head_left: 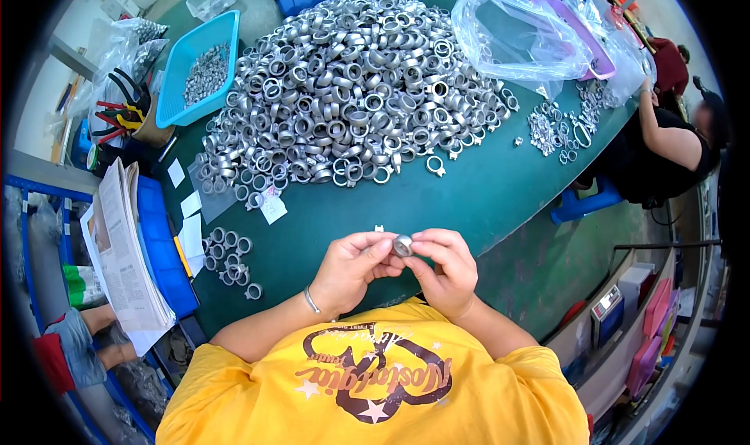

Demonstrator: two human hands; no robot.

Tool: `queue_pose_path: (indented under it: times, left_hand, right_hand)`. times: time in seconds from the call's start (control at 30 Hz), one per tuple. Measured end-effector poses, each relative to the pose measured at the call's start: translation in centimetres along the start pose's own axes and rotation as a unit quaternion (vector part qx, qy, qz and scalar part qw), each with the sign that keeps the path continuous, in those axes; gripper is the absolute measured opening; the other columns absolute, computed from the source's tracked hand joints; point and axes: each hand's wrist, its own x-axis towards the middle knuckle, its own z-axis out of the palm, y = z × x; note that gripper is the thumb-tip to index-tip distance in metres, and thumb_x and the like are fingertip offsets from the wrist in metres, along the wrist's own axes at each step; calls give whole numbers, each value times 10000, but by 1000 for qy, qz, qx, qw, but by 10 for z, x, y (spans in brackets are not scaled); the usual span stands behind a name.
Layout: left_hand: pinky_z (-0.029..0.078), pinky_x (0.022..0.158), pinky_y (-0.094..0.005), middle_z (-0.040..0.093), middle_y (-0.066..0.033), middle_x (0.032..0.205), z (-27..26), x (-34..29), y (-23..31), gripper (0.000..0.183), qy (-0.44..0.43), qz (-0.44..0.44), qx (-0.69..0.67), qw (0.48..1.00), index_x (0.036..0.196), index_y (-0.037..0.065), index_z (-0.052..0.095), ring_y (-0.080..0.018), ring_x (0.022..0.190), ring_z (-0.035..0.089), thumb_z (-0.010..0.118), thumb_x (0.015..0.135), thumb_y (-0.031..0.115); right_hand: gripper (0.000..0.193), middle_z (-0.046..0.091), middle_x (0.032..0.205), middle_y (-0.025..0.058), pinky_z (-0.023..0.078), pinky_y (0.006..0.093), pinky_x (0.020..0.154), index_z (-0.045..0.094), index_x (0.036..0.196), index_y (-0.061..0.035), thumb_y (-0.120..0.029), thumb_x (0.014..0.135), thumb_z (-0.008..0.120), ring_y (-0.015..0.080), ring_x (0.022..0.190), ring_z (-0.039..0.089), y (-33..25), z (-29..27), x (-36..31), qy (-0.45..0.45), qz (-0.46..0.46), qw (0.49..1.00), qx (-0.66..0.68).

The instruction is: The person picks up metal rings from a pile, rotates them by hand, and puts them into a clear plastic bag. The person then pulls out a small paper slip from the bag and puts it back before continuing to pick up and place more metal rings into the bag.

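Note:
Between the fingertips of both hands, close to the table's near edge, is a grey metal ring (402, 246). My left hand (349, 271) pinches it from the left, and my right hand (447, 267) grips its right side with thumb and fingers. A tiny pale piece (379, 228) shows just beyond the left fingers. Beyond the hands rises a large heap of similar metal rings (344, 93), many with a small lug. A single ring (435, 165) lies apart at the heap's near edge. To the left sits a small group of rings (226, 256).
A turquoise basket (164, 113) of small metal parts stands back left, near pliers (125, 105) in a holder. Newspapers (121, 250) rest by a blue bin (160, 242) at left. A clear plastic bag (516, 39) lies back right. Another person (672, 140) sits at the right.

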Motion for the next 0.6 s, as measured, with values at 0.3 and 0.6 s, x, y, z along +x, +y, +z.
queue_pose_path:
  times: [0.3, 0.6]
  left_hand:
    - [525, 716, -264, 624, -87, 912, -3, 0, 0, 188, 17, -4, 20, 1000, 1021, -11, 573, -142, 776, 616, 517, 889, 111]
    - [500, 838, -312, 595, -139, 1037, -1, 2, 4, 230, 28, -5, -49, 998, 1053, -36, 561, -201, 931, 598, 483, 899, 115]
  right_hand:
    - [241, 590, 903, 106, 478, 243, 702, 621, 962, 4, 63, 730, 648, 182, 814, 590, 6, 0, -5, -11, 161, 977, 138]
    - [174, 622, 860, 110, 497, 335, 699, 601, 663, -10, 140, 582, 571, 262, 780, 606, 14, -10, 5, -103, -109, 989, 5]
